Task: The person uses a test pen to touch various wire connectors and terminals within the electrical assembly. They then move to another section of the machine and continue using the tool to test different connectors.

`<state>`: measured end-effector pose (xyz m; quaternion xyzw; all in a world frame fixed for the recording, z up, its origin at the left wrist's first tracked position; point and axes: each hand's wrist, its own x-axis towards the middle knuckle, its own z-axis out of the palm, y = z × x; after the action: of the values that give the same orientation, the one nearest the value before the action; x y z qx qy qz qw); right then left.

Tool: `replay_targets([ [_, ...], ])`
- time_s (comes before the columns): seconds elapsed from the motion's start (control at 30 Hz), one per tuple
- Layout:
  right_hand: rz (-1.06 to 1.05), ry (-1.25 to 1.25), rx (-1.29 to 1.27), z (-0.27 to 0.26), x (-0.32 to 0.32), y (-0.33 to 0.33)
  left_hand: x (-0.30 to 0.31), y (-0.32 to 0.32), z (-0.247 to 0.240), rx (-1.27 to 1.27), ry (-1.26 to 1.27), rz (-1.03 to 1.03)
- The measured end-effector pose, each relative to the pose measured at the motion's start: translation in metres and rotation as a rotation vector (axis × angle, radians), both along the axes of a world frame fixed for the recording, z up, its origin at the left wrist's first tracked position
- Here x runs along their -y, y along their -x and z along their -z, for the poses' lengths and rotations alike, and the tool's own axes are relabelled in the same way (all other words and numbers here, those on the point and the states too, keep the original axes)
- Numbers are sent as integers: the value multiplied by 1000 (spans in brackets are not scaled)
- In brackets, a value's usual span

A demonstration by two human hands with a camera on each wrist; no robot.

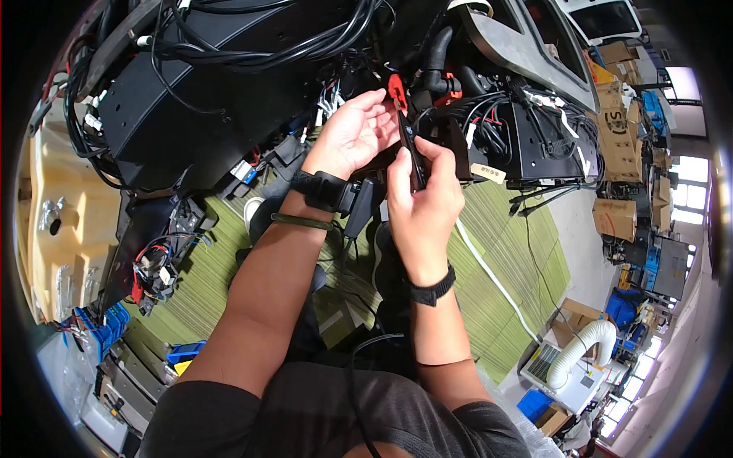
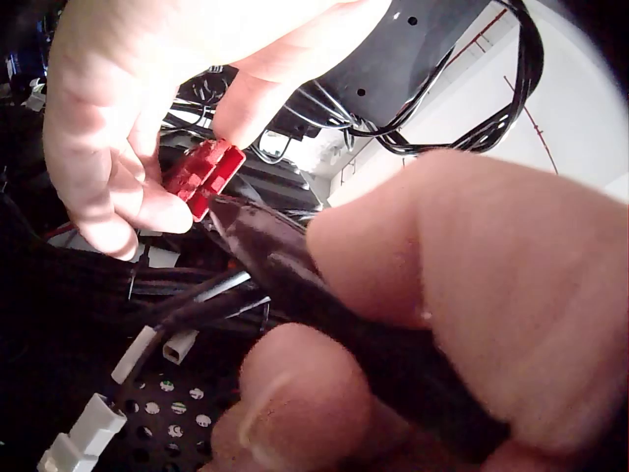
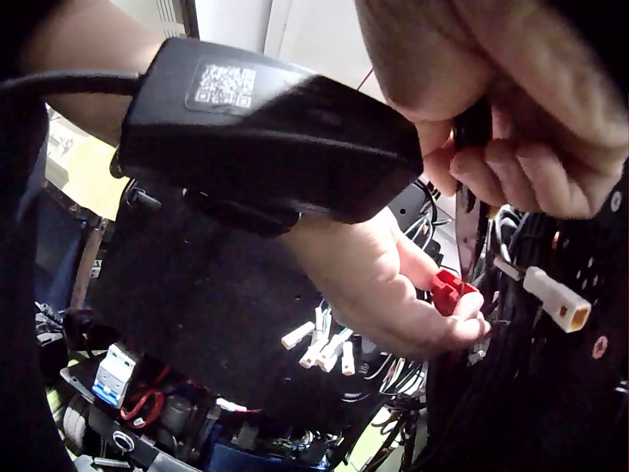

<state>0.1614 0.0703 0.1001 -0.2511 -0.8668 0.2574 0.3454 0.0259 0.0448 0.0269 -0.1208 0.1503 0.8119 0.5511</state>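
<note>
A red connector point(image 2: 208, 177) is pinched between the thumb and fingers of the left hand point(image 2: 147, 108), its open face turned toward a dark, narrow pointed tool. The right hand point(image 1: 429, 195) grips that black tool point(image 1: 410, 145) with curled fingers. In the right wrist view the tool's tip meets or overlaps the red connector point(image 3: 456, 293); whether it is inside cannot be told. The left hand point(image 3: 378, 290) is below the right hand point(image 3: 531, 128) there. White connectors point(image 3: 319, 344) hang on wires close by.
Black panels point(image 1: 198, 114) with looped cables point(image 1: 282, 55) stand at the upper left. A black hose point(image 1: 437, 57) and bundled wires point(image 1: 492, 114) are beyond the hands. A white cable point(image 1: 496, 282) crosses the green carpet point(image 1: 519, 237). Cardboard boxes point(image 1: 617, 137) and a white machine point(image 1: 561, 374) are at the right.
</note>
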Motion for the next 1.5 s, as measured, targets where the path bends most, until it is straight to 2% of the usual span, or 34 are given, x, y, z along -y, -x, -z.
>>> replay_targets([
  [0.07,-8,139,-2,-16,7,-11,-2,-2,-2,-17,29,-11],
  [0.17,-38,114,-48,-43,18,-33,-3,-6,-3,-23,113,-33],
  [0.27,-78,-128,-183,-69,13,-55,0,-7,-1,-63,158,-5],
  [0.43,60,14,-179,-98,-5,-95,4,-15,-11,-136,284,-80],
  [0.47,104,-47,-131,-99,-12,-100,4,-14,-6,-154,310,-82],
  [0.5,139,68,-116,-102,-14,-104,5,-13,-5,-174,335,-87],
  [0.7,133,210,-95,-101,-31,-113,11,-7,-12,-287,334,-157],
  [0.83,55,30,-31,-85,-40,-107,11,-6,-17,-299,328,-167],
  [0.87,81,103,-8,-84,-39,-107,11,-6,-18,-296,324,-172],
  [1.27,-34,86,42,-75,-51,-95,12,-11,-45,-397,164,-140],
  [1.5,-117,82,54,-82,-64,-88,16,-17,-68,-511,196,-200],
])
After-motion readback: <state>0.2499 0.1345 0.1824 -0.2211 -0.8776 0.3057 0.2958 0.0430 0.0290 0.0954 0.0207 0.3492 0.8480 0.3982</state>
